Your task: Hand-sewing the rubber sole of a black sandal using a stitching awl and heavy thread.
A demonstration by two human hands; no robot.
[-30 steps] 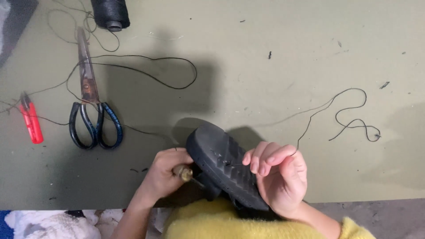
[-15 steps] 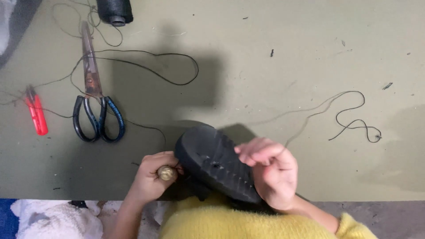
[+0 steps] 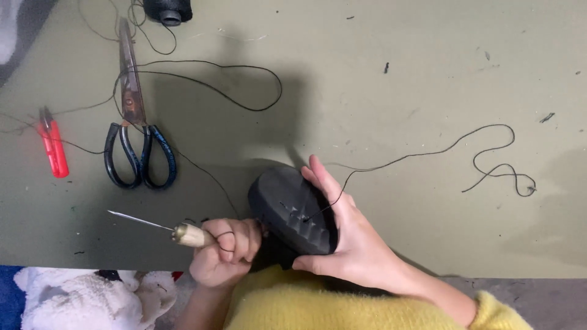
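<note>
Left grip [image 3: 225, 250] clasps an awl [image 3: 165, 229], right [image 3: 348, 238] cups the shoe sole [image 3: 292, 211]; scissors [image 3: 136, 131] nearby.

I count one black rubber-soled shoe [image 3: 293, 217] at lower centre, one wooden-handled steel awl [image 3: 177, 231], one pair of black-handled scissors [image 3: 136, 122], one red thread snipper [image 3: 54, 145] at left, one black thread spool [image 3: 167, 9] at top.
</note>
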